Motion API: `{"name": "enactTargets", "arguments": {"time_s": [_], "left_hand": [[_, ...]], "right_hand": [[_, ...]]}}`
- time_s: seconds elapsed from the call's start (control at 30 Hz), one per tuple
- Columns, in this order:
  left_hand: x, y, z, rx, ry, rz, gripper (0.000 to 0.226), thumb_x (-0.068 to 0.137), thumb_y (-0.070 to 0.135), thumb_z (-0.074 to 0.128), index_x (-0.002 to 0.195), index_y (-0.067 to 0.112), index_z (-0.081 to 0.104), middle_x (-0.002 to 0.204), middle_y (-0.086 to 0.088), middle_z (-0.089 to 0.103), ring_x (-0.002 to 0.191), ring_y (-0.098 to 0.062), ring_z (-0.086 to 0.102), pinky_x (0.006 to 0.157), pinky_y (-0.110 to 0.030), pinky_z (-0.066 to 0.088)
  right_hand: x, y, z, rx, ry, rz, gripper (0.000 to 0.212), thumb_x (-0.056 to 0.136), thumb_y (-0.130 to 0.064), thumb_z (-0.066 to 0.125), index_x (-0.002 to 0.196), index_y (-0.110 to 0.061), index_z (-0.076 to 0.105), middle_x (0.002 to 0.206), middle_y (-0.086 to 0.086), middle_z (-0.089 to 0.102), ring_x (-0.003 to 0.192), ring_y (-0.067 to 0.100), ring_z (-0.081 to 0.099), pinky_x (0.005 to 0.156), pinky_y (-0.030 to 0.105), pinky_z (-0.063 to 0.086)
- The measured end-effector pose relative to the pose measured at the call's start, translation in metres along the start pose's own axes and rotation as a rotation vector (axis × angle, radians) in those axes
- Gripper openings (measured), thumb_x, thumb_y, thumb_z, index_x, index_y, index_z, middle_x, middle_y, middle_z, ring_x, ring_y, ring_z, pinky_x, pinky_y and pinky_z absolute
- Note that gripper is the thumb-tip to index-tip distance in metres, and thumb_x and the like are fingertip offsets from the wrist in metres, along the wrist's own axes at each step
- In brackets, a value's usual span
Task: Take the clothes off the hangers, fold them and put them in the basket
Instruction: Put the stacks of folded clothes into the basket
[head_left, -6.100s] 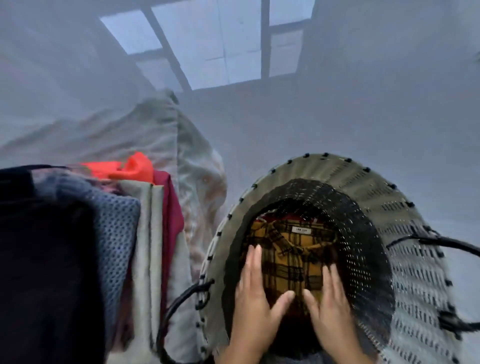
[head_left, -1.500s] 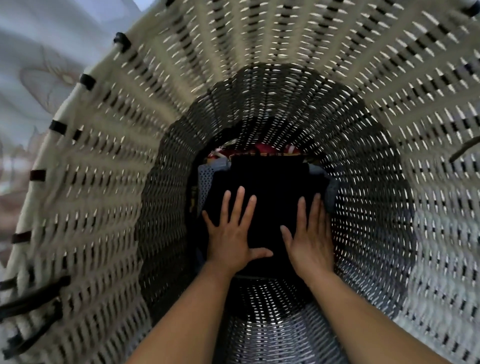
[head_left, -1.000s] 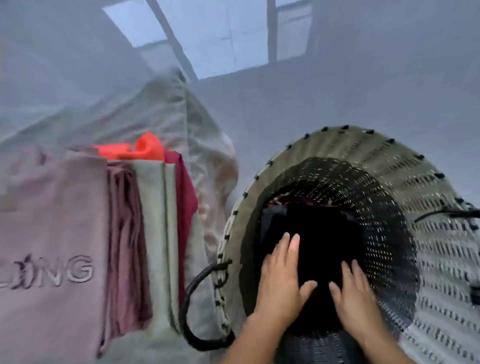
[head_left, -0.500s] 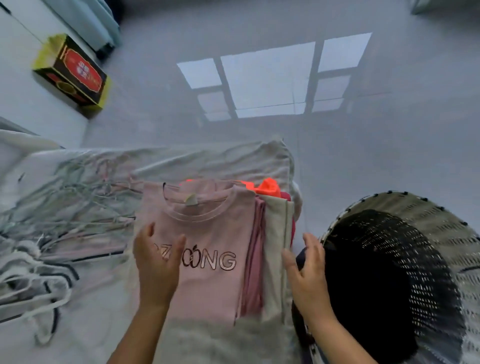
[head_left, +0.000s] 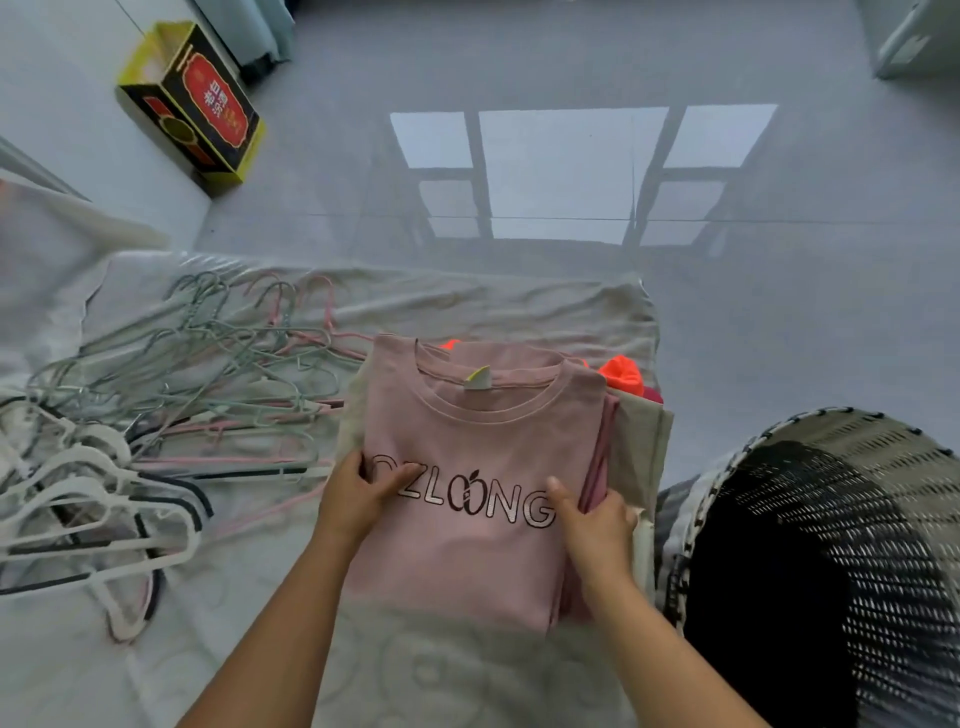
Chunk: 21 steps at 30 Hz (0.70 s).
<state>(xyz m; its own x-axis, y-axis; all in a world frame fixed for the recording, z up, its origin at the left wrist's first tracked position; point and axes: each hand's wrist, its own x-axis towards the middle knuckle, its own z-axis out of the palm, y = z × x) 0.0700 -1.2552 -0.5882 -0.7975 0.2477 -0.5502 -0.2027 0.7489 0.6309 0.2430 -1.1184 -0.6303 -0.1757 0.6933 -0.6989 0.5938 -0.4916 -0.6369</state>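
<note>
I have both bare forearms in the head view, rising from the bottom edge and drawing slightly toward each other. My left forearm (head_left: 270, 634) angles up and to the right, and the right forearm (head_left: 660, 649) angles up and to the left. The left hand (head_left: 361, 493) grips the left edge of the folded pink shirt (head_left: 483, 431), with the thumb laid on top pointing right and the fingers tucked underneath, out of sight. The right hand (head_left: 597, 525) grips the shirt's right edge, thumb on top and fingers curled round the side. Both wrists look roughly straight. The hands are nearly level and well apart.
</note>
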Motion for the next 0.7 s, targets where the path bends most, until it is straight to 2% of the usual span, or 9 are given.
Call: {"name": "enactTargets", "arguments": {"time_s": [0.1, 0.13, 0.2, 0.27, 0.33, 0.43, 0.5, 0.6, 0.7], "left_hand": [[0.002, -0.001, -0.007, -0.104, -0.110, -0.088, 0.053, 0.080, 0.045, 0.067, 0.118, 0.010, 0.058, 0.104, 0.001, 0.061, 0.090, -0.013, 0.056, 0.088, -0.035, 0.045], [0.005, 0.000, -0.010, -0.126, -0.157, -0.104, 0.066, 0.076, 0.060, 0.061, 0.125, 0.016, 0.054, 0.109, 0.004, 0.059, 0.096, -0.011, 0.056, 0.092, -0.034, 0.043], [0.009, 0.000, -0.013, -0.153, -0.211, -0.126, 0.096, 0.060, 0.083, 0.051, 0.138, 0.028, 0.043, 0.120, 0.009, 0.058, 0.106, -0.009, 0.055, 0.094, -0.031, 0.043], [0.011, 0.001, -0.013, -0.237, -0.243, -0.210, 0.083, 0.067, 0.081, 0.044, 0.128, 0.026, 0.054, 0.113, 0.004, 0.066, 0.102, -0.013, 0.060, 0.089, -0.033, 0.049], [0.007, 0.005, -0.012, -0.321, -0.280, -0.310, 0.060, 0.081, 0.071, 0.037, 0.111, 0.025, 0.061, 0.098, 0.002, 0.070, 0.091, -0.015, 0.064, 0.076, -0.032, 0.052], [0.000, 0.004, -0.011, -0.353, -0.365, -0.362, 0.061, 0.079, 0.070, 0.038, 0.113, 0.025, 0.061, 0.096, -0.002, 0.072, 0.085, -0.018, 0.067, 0.066, -0.032, 0.052], [-0.002, 0.002, -0.007, -0.412, -0.389, -0.380, 0.065, 0.076, 0.069, 0.043, 0.118, 0.023, 0.061, 0.098, -0.006, 0.073, 0.081, -0.021, 0.069, 0.065, -0.033, 0.054], [-0.007, 0.000, 0.000, -0.473, -0.367, -0.359, 0.057, 0.079, 0.062, 0.048, 0.116, 0.022, 0.063, 0.091, -0.007, 0.074, 0.077, -0.023, 0.070, 0.070, -0.036, 0.053], [-0.013, 0.001, 0.000, -0.501, -0.392, -0.355, 0.062, 0.069, 0.065, 0.050, 0.113, 0.023, 0.064, 0.096, -0.009, 0.073, 0.082, -0.025, 0.070, 0.073, -0.038, 0.053]], "right_hand": [[0.004, -0.002, -0.001, 0.124, -0.067, 0.031, 0.076, 0.065, -0.053, 0.078, 0.117, -0.003, 0.054, 0.114, 0.011, 0.062, 0.104, 0.028, 0.060, 0.094, 0.046, 0.049], [0.005, -0.002, -0.003, 0.142, -0.092, 0.025, 0.070, 0.064, -0.053, 0.078, 0.111, -0.006, 0.059, 0.107, 0.010, 0.067, 0.099, 0.026, 0.063, 0.091, 0.045, 0.051], [0.002, -0.005, -0.008, 0.175, -0.110, -0.023, 0.039, 0.074, -0.038, 0.076, 0.098, -0.011, 0.065, 0.098, 0.008, 0.069, 0.092, 0.023, 0.065, 0.088, 0.042, 0.052], [0.000, -0.004, -0.011, 0.130, -0.050, -0.130, 0.021, 0.081, -0.030, 0.072, 0.091, -0.015, 0.062, 0.097, 0.008, 0.066, 0.092, 0.024, 0.062, 0.087, 0.041, 0.051], [-0.003, -0.004, -0.014, 0.070, -0.014, -0.233, 0.020, 0.084, -0.028, 0.068, 0.094, -0.013, 0.059, 0.099, 0.009, 0.063, 0.094, 0.025, 0.059, 0.083, 0.037, 0.048], [-0.005, -0.009, -0.022, 0.143, -0.073, -0.201, 0.015, 0.086, -0.023, 0.066, 0.092, -0.013, 0.057, 0.096, 0.006, 0.066, 0.089, 0.022, 0.061, 0.080, 0.035, 0.049], [-0.002, -0.012, -0.028, 0.240, -0.172, -0.101, 0.023, 0.083, -0.026, 0.069, 0.100, -0.013, 0.061, 0.099, 0.007, 0.069, 0.092, 0.023, 0.065, 0.086, 0.040, 0.053], [0.002, -0.015, -0.034, 0.294, -0.290, -0.013, 0.033, 0.084, -0.029, 0.068, 0.111, -0.011, 0.064, 0.103, 0.009, 0.070, 0.096, 0.025, 0.066, 0.092, 0.043, 0.052], [-0.001, -0.016, -0.037, 0.317, -0.296, -0.060, 0.031, 0.086, -0.028, 0.065, 0.114, -0.014, 0.063, 0.106, 0.007, 0.070, 0.098, 0.024, 0.066, 0.094, 0.045, 0.050]]}}
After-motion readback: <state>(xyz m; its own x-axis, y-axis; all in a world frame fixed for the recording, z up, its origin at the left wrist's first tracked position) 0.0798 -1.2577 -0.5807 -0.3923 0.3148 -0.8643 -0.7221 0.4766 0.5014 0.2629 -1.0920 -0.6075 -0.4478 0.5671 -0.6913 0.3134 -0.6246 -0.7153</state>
